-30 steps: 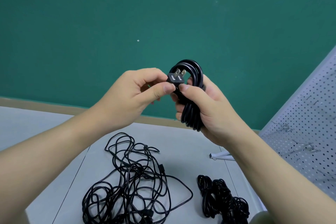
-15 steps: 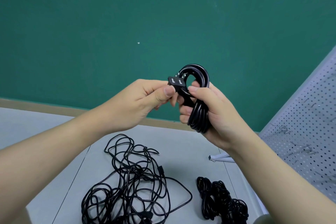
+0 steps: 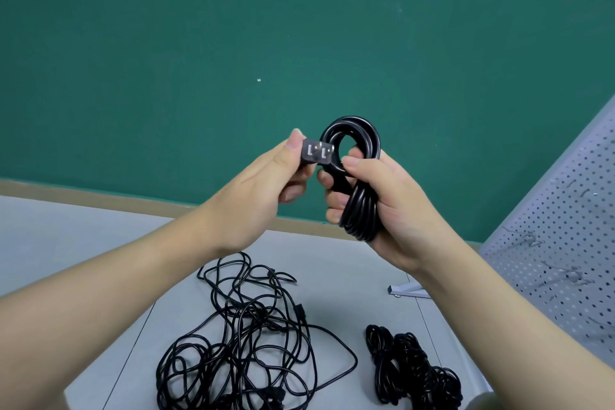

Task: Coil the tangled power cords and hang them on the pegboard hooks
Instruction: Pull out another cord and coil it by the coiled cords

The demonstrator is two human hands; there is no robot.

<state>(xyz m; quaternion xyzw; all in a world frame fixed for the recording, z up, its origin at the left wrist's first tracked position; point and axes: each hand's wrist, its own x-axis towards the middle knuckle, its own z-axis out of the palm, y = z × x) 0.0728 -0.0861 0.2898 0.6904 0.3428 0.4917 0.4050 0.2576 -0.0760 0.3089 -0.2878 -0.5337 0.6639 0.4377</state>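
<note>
Head view, one entry per item:

Hidden or cut off: the tangled cords run past the bottom edge of the picture; the bundled cords are partly covered by the right forearm and also cut at the bottom. The pegboard is cropped at the right side, and its wire hooks are small and faint. Only one white foot of its stand shows, on the bench near the right edge. The lower fingers of the left hand are blurred.

Containers: nothing here holds anything else.

Coiled cord: black, held in the air above the far part of the bench, in front of the green wall. Right hand makes a closed grip around the coil's lower half, thumb laid across the front; the top loop stands free above the fist.

Plug... correction of position: plug, two flat prongs facing the camera, just left of the loop. Left hand pinches it between thumb and fingers.

Tangled cords: loose heap on the bench below the left wrist, toward the near edge. Bundled cords: near the right near corner, apart from the heap
</note>
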